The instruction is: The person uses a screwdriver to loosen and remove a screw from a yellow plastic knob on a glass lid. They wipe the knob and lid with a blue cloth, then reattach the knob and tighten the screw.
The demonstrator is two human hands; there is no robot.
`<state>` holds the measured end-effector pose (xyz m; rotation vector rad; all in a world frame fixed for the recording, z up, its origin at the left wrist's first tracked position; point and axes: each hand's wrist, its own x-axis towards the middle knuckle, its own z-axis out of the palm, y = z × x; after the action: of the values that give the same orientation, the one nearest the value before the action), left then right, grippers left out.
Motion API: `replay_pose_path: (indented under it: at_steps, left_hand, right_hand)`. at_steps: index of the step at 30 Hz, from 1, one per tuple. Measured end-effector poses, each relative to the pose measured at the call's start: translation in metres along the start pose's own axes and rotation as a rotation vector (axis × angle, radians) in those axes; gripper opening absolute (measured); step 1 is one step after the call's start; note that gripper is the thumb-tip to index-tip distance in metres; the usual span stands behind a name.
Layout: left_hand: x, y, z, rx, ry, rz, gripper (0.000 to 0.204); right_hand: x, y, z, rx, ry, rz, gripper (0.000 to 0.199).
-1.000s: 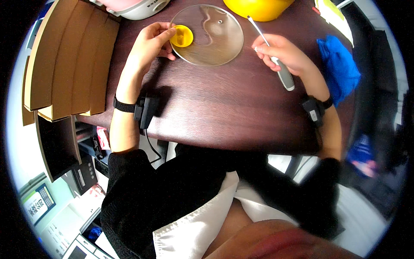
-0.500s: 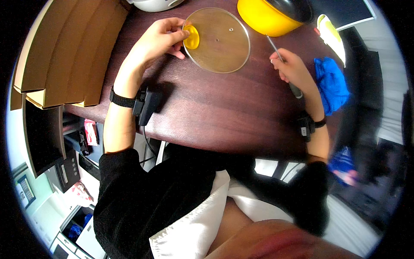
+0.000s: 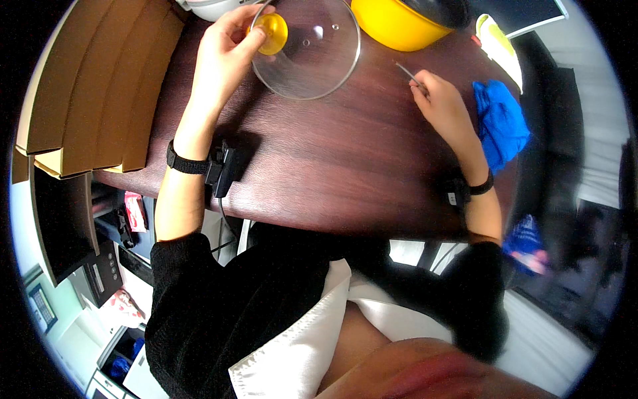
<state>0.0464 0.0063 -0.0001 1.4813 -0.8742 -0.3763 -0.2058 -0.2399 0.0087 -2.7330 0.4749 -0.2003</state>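
Observation:
My left hand point(image 3: 222, 56) is closed at the rim of a round clear glass lid point(image 3: 312, 73), fingers and thumb at a yellow knob point(image 3: 273, 34) that overlaps the lid's left side. A small hole or fitting shows at the lid's centre, apart from the knob. The lid looks tilted above the table. To the right, my right hand point(image 3: 438, 103) is closed around a screwdriver point(image 3: 407, 70). Its thin metal shaft points up and left; its handle is hidden by the hand. The shaft's tip touches neither lid nor knob.
A yellow pot point(image 3: 393, 25) with a dark inside stands beyond the lid on the dark wooden table point(image 3: 319, 166). Blue cloth point(image 3: 500, 123) lies beside my right forearm. Cardboard boxes point(image 3: 100, 86) line the left edge. A white appliance point(image 3: 216, 8) sits at the far left.
My left hand, the lid and the knob have shifted left and farther away, and the lid's tilt has changed. My right hand has turned, hiding the screwdriver's handle. The whole view has shifted slightly.

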Motion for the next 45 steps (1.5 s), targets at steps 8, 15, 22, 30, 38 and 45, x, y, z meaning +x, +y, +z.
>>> replay_pose_path:
  at_steps: [8, 15, 22, 30, 38, 45]
  left_hand:
    - [0.003, -0.004, -0.007, 0.071, 0.222, 0.177, 0.03]
    - [0.005, -0.005, -0.019, 0.08, 0.342, 0.221, 0.029]
    - [0.0, 0.008, -0.011, -0.084, 0.371, 0.113, 0.029]
    - [-0.003, 0.022, -0.003, -0.007, 0.363, 0.153, 0.027]
    - [-0.009, 0.024, -0.008, 0.466, 0.445, 0.33, 0.026]
    - [-0.02, 0.047, -0.01, 0.785, 0.367, 0.585, 0.027]
  right_hand:
    - [-0.014, 0.004, -0.01, 0.133, -0.063, 0.153, 0.019]
    - [-0.024, 0.044, -0.011, 0.055, 0.113, 0.004, 0.02]
    - [-0.015, 0.081, -0.003, -0.169, 0.304, -0.149, 0.032]
    - [-0.026, 0.077, -0.029, -0.261, 0.423, -0.191, 0.033]
    - [-0.069, 0.07, -0.077, -0.632, 0.547, 0.091, 0.045]
    - [-0.077, 0.133, -0.058, -0.403, 0.711, 0.193, 0.037]
